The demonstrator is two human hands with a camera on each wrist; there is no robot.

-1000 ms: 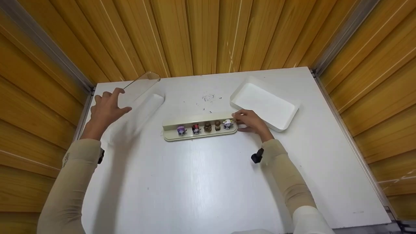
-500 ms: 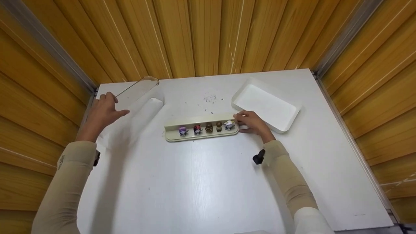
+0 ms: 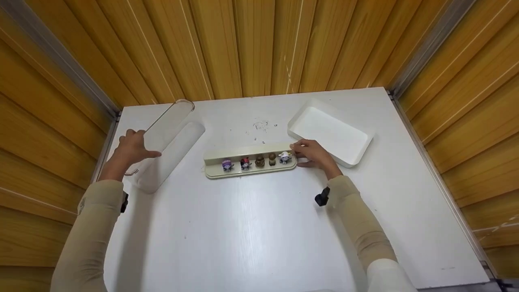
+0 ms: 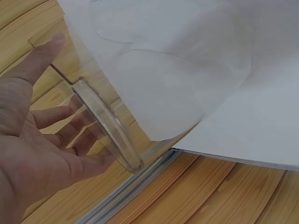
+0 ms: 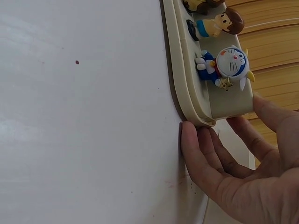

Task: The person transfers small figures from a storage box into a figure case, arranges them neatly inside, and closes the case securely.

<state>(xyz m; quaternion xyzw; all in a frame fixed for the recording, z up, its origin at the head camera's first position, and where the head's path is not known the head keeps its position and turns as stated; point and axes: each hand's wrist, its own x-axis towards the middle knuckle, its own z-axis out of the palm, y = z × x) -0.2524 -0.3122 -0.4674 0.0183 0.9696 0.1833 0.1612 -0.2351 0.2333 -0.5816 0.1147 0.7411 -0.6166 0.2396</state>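
Note:
My left hand (image 3: pixel 131 148) grips a long clear plastic cover (image 3: pixel 170 117) with rounded ends over the table's left side. In the left wrist view, the thumb and the fingers lie on opposite sides of the cover's wall (image 4: pixel 105 123). Mid-table stands a cream display stand (image 3: pixel 219 155) bearing a row of several small figurines. A purple-topped figurine (image 3: pixel 227 165) is at its left end, a white-hooded blue one (image 5: pixel 231 63) at its right. My right hand (image 3: pixel 314 153) holds the stand's right end, thumb at the upper back corner, fingers against the base.
A shallow white tray (image 3: pixel 330 129) lies angled behind my right hand. Dark marks (image 3: pixel 260 125) spot the white table (image 3: pixel 243 227) behind the stand. Wood-patterned walls (image 3: pixel 255 44) close in the back and sides.
My left hand has come down and nearer to me, lowering the clear cover toward the table. The right hand and the display stand have stayed in place.

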